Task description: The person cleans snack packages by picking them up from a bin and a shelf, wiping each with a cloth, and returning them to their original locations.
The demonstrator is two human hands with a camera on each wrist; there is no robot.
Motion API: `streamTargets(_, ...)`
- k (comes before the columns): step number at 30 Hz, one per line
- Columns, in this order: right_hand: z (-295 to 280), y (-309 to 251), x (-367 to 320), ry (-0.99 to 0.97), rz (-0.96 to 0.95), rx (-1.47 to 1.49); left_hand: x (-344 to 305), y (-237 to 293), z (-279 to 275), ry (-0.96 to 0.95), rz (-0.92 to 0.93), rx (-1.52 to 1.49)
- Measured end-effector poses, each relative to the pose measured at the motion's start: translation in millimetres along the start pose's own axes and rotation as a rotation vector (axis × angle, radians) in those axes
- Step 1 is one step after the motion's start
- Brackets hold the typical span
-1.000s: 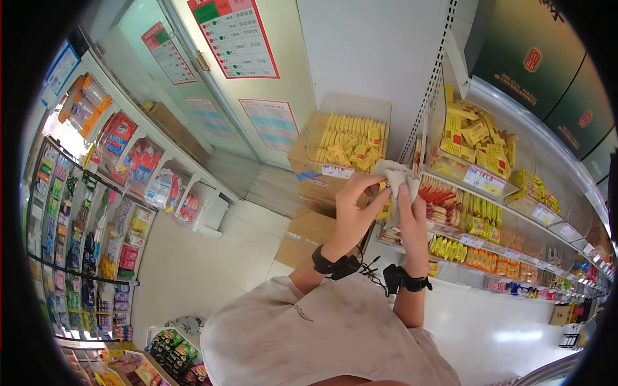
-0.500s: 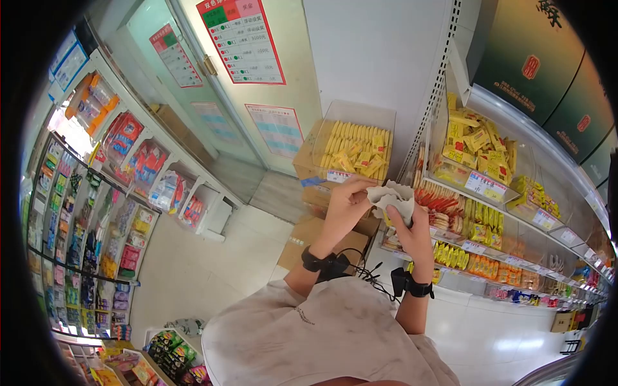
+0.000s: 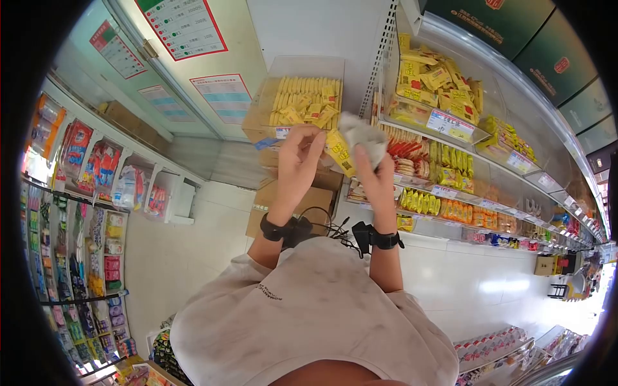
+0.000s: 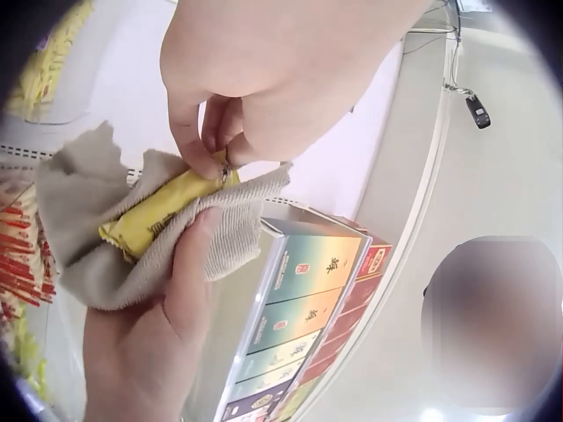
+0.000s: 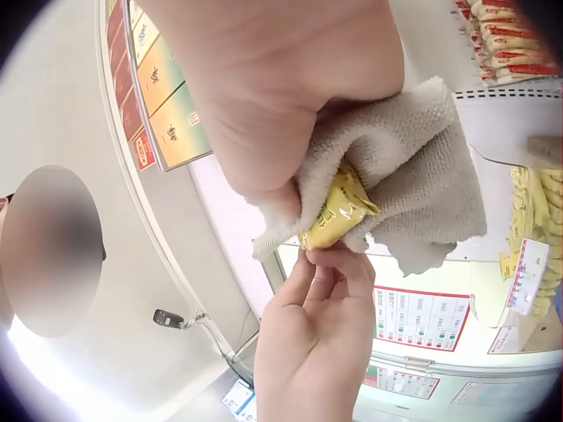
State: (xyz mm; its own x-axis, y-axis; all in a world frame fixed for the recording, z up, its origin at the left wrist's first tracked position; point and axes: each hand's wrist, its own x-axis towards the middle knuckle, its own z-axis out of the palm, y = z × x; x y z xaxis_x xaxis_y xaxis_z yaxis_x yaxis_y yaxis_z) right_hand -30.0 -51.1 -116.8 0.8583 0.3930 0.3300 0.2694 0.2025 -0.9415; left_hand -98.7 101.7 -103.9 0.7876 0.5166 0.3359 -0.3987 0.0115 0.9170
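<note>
A small yellow packet (image 3: 338,153) with printed characters is between the two hands. My left hand (image 3: 298,168) pinches one end of it with thumb and fingertips. A grey cloth (image 3: 365,138) lies in my right hand (image 3: 378,186), whose thumb presses on it. In the left wrist view the packet (image 4: 163,209) rests along the folded cloth (image 4: 84,202), the right thumb beside it. From the right wrist, the packet (image 5: 339,211) shows partly wrapped by the cloth (image 5: 422,176).
Behind the hands stands a clear bin (image 3: 309,67) of yellow packets on cardboard boxes. Shelves with snack bins (image 3: 444,77) run along the right, with a price tag (image 3: 450,124) on one. A rack of goods (image 3: 84,251) stands left; black cables (image 3: 322,219) hang near the wrists.
The head view has shifted, so the hands and shelves appear further left. More of the yellow packet shows beside the cloth, which was bunched over it before.
</note>
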Motion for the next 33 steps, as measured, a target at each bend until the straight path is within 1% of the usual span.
streamTargets(1, -1.7, -1.9, 1.9, 0.108, 0.054, 0.044, 0.4, -1.7, 0.1, 0.028, 0.046, 0.092)
streamTargets(3, -5.7, -11.3, 6.3, 0.331, 0.17, 0.129, 0.1, 0.7, -1.2, 0.002, 0.157, 0.262)
streamTargets(6, -12.4, -21.7, 8.1, 0.155, 0.153, 0.041, 0.0, 9.9, 2.2, -0.092, 0.287, 0.455)
streamTargets(7, -12.2, -26.7, 7.1, 0.076, 0.181, 0.033, 0.0, 11.8, 5.2, -0.131, 0.327, 0.506)
streamTargets(10, -8.9, -25.8, 4.8, -0.105, 0.024, -0.084, -2.2, 15.2, 10.6, -0.151, 0.322, 0.576)
streamTargets(13, -0.9, -23.8, 5.2, -0.059, -0.076, -0.113, -1.7, 17.2, 13.8, -0.21, 0.392, 0.626)
streamTargets(16, 3.0, -21.7, 3.9, 0.022, -0.18, -0.224, -4.1, 7.3, 18.9, -0.134, 0.37, 0.544)
streamTargets(17, 4.2, -22.1, 3.2, 0.049, -0.216, -0.269, -4.2, 2.8, 20.1, -0.12, 0.339, 0.502)
streamTargets(20, 5.2, -27.4, 3.2, 0.079, -0.319, -0.271, -6.7, -0.2, 25.1, -0.097, 0.244, 0.356)
streamTargets(21, 4.7, -28.8, 2.1, 0.12, -0.283, -0.244, -7.8, 5.9, 28.7, -0.102, 0.213, 0.29)
streamTargets(22, 2.2, -28.4, 2.9, 0.12, -0.228, -0.215, -8.0, 9.4, 31.0, -0.106, 0.182, 0.225)
streamTargets(25, -7.8, -20.5, 1.4, 0.095, -0.051, -0.153, -6.8, 7.6, 25.1, -0.203, 0.008, 0.17)
streamTargets(27, -13.5, -17.8, 2.2, 0.057, 0.07, -0.156, -6.4, 4.2, 28.0, -0.156, 0.025, 0.159)
streamTargets(30, -11.1, -27.3, -3.1, -0.08, 0.12, 0.07, -2.6, -4.7, 29.5, -0.066, 0.042, 0.1)
streamTargets(32, -13.4, -8.6, -7.2, -0.2, 0.064, 0.047, -0.7, -7.6, 30.8, -0.011, 0.044, 0.073)
streamTargets(33, -14.8, -9.1, -7.2, -0.259, 0.036, 0.033, 0.9, -5.3, 34.5, 0.012, 0.045, 0.07)
